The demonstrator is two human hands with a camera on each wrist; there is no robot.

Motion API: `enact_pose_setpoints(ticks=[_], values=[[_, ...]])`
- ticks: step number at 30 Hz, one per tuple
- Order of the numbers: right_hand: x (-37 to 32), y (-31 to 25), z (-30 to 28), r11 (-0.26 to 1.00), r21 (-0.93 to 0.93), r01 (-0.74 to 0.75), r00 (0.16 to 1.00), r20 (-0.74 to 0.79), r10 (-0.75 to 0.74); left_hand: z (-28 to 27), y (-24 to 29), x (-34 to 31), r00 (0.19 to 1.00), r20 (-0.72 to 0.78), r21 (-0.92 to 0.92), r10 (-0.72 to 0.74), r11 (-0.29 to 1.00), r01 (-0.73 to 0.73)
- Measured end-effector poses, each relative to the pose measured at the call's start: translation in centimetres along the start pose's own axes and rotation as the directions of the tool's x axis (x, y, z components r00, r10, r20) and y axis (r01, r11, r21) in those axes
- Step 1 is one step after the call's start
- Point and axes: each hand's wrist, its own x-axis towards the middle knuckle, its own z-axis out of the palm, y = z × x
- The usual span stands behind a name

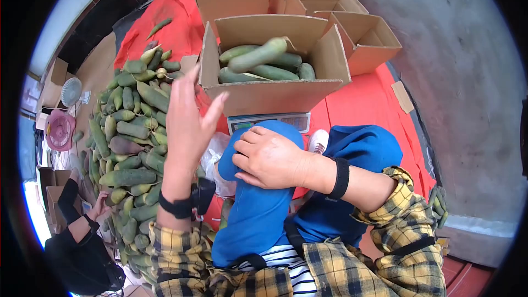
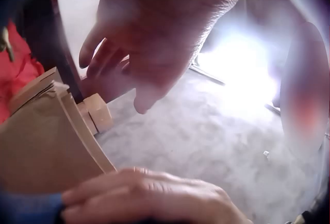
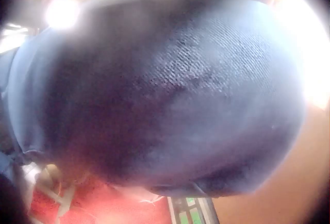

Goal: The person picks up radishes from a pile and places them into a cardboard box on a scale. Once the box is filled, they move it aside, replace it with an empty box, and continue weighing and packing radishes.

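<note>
My left hand (image 1: 190, 115) is raised just left of the front cardboard box (image 1: 275, 96), thumb and fingers spread, with nothing in it. Inside that box lie several long green radishes (image 1: 267, 71); the topmost radish (image 1: 258, 56) looks blurred and slants over the others. The box stands on a digital scale (image 1: 268, 122). On my blue-trousered knee rests my right hand (image 1: 269, 157), its fingers lying loosely over the cloth. The left wrist view shows my empty left hand (image 2: 149, 33) above, with the right hand (image 2: 154, 198) below it. Trouser cloth (image 3: 170, 95) fills most of the right wrist view.
A big heap of green radishes (image 1: 129, 132) spreads along my left. Behind the front box stand several open cardboard boxes (image 1: 363, 38) on a red sheet (image 1: 352, 104). At the far left are another person's arm (image 1: 82, 228), a pink basket (image 1: 59, 130) and a small fan (image 1: 71, 92).
</note>
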Motion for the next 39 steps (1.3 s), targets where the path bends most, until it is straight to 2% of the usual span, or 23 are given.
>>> enact_pose_setpoints(ticks=[2, 4, 5, 6, 8, 9, 11, 12, 14, 16, 17, 24, 26, 27, 29, 30, 32, 34, 39], values=[[-0.2, -0.1, 0.2, 1.000, 0.000, 0.001, 1.000, -0.010, -0.001, 0.6, -2.1, -3.3, 0.991, 0.118, -0.011, -0.070, 0.997, 0.072], [-0.4, -0.1, 0.4, 1.000, 0.025, -0.007, 1.000, -0.025, 0.007, 1.2, -6.6, -9.0, 0.943, 0.298, 0.011, -0.149, 0.988, 0.153], [-0.5, 0.1, 0.3, 0.999, 0.032, 0.013, 1.000, -0.017, -0.013, 0.8, -7.6, -11.9, 0.831, 0.452, 0.047, -0.323, 0.939, 0.340], [-0.5, 0.2, 0.1, 1.000, 0.019, -0.003, 1.000, -0.010, 0.003, 1.2, -10.4, -16.6, 0.776, 0.511, 0.105, -0.370, 0.923, 0.371], [-0.3, 0.0, 0.0, 1.000, 0.000, -0.018, 0.999, 0.046, 0.018, 0.8, -13.7, -25.9, 0.588, 0.644, 0.216, -0.488, 0.854, 0.473], [-0.3, 0.0, -0.1, 1.000, -0.011, -0.024, 0.995, 0.093, 0.025, 0.4, -14.6, -29.6, 0.558, 0.617, 0.247, -0.555, 0.810, 0.532], [0.2, -0.2, 0.2, 1.000, -0.023, 0.019, 1.000, -0.007, -0.019, -0.9, -15.2, -37.2, 0.221, 0.810, 0.378, -0.544, 0.771, 0.514], [0.6, -0.7, -0.1, 0.999, -0.032, 0.008, 1.000, 0.024, -0.008, -1.3, -15.2, -40.9, 0.191, 0.794, 0.393, -0.577, 0.727, 0.562], [1.2, -1.5, -0.5, 0.999, -0.041, 0.021, 0.997, 0.074, -0.018, -1.4, -15.4, -46.5, 0.189, 0.733, 0.407, -0.654, 0.644, 0.647], [1.6, -1.9, -0.5, 0.995, -0.092, -0.025, 0.994, 0.103, 0.035, -0.9, -15.3, -49.6, 0.198, 0.699, 0.376, -0.687, 0.588, 0.716], [1.5, -1.9, -0.6, 0.996, -0.089, -0.010, 0.993, 0.115, 0.020, -0.7, -14.9, -50.1, 0.217, 0.670, 0.348, -0.710, 0.559, 0.752], [2.6, -2.6, -0.4, 0.994, -0.101, -0.041, 0.989, 0.139, 0.055, 1.5, -15.7, -52.6, 0.162, 0.605, 0.338, -0.780, 0.436, 0.834], [3.0, -2.9, -0.4, 0.991, -0.123, -0.053, 0.989, 0.134, 0.070, 1.6, -16.0, -52.9, 0.129, 0.517, 0.396, -0.846, 0.370, 0.841], [3.2, -3.0, -0.4, 0.991, -0.122, -0.051, 0.988, 0.141, 0.068, 1.4, -15.8, -52.7, 0.124, 0.519, 0.393, -0.845, 0.366, 0.844], [3.6, -3.4, -0.4, 0.988, -0.146, -0.050, 0.988, 0.140, 0.071, 0.7, -15.0, -52.5, 0.056, 0.341, 0.538, -0.938, 0.244, 0.807], [3.7, -3.5, -0.4, 0.988, -0.147, -0.047, 0.987, 0.144, 0.068, 0.5, -14.8, -52.4, 0.053, 0.343, 0.535, -0.938, 0.242, 0.809], [4.1, -3.8, -0.3, 0.989, -0.139, -0.059, 0.985, 0.154, 0.081, -0.1, -14.7, -52.7, -0.059, 0.320, 0.546, -0.945, 0.133, 0.827], [4.3, -4.1, -0.4, 0.988, -0.138, -0.071, 0.981, 0.170, 0.095, 0.4, -14.9, -54.4, -0.060, 0.314, 0.557, -0.947, 0.133, 0.820], [4.9, -4.5, -0.4, 0.987, -0.141, -0.083, 0.975, 0.191, 0.110, 0.2, -14.4, -51.4, -0.027, 0.322, 0.512, -0.946, 0.150, 0.846]])
